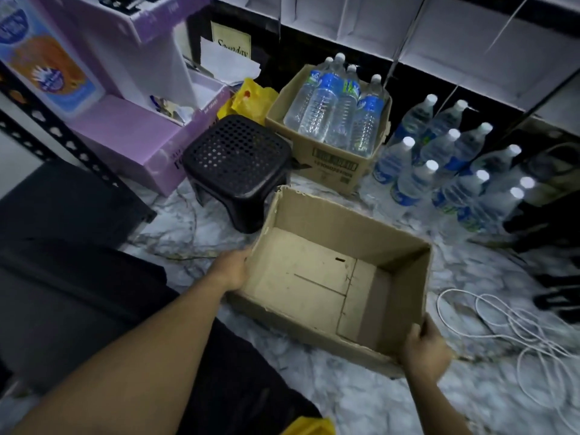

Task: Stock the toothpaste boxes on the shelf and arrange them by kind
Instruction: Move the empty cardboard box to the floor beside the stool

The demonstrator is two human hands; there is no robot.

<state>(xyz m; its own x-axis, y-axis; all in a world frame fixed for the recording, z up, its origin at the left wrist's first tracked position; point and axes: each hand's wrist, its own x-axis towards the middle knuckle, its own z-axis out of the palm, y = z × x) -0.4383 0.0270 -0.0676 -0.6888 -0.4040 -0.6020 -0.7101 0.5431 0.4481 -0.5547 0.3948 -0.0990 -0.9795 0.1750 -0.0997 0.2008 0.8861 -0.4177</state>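
An open, empty cardboard box (326, 246) sits tilted over the marble floor in the middle of the view. My left hand (230, 270) grips its left rim, fingers hidden behind the wall. My right hand (423, 350) grips the near right corner, thumb over the edge. No toothpaste boxes are in view. White shelves (470, 42) run along the back wall.
A black perforated stool (235, 161) stands just behind the box. A carton of water bottles (332, 164) and several loose bottles (439, 164) lie beyond it. Purple cartons (131, 142) stand at left, a white cable (508, 324) coils at right, a dark rack (62, 215) is at left.
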